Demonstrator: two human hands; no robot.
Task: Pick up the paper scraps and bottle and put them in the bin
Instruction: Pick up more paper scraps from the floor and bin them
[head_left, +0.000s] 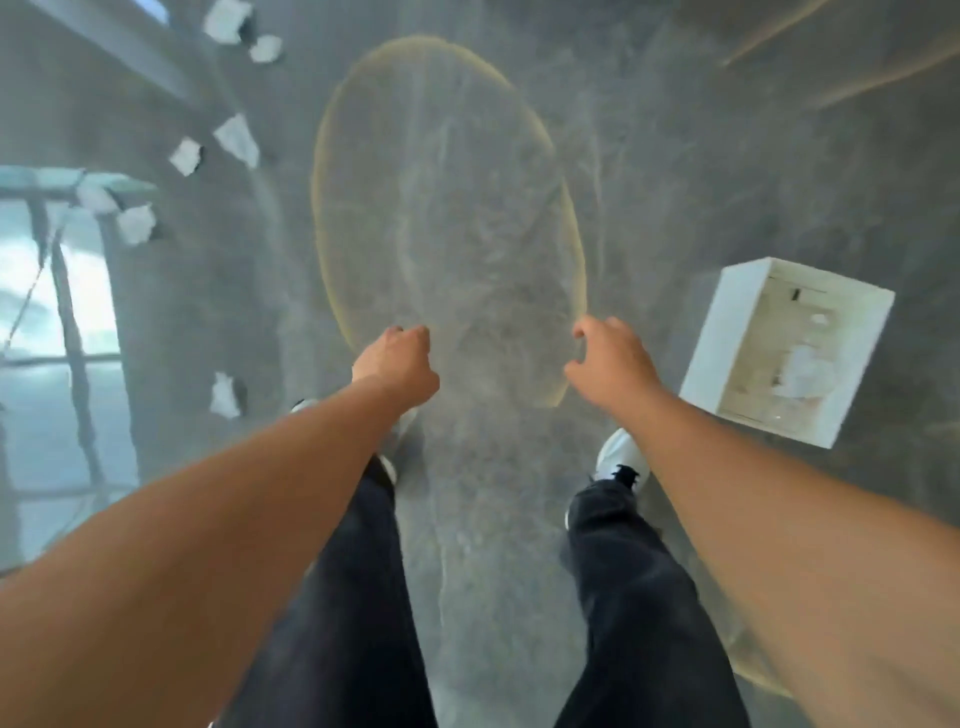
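Note:
Several crumpled white paper scraps lie on the grey floor along the left side: one nearest me, a pair further off, another pair, and more at the top. A white square bin stands on the floor to the right, with some white scraps inside. My left hand hangs over the floor with its fingers curled in, and I see nothing in it. My right hand is beside the bin's left wall, fingers loosely spread and empty. No bottle is visible.
An oval yellowish line marks the polished grey floor ahead of me. My legs in dark trousers and white shoes stand below my hands. A bright glass or reflective panel with dark frames runs down the left edge.

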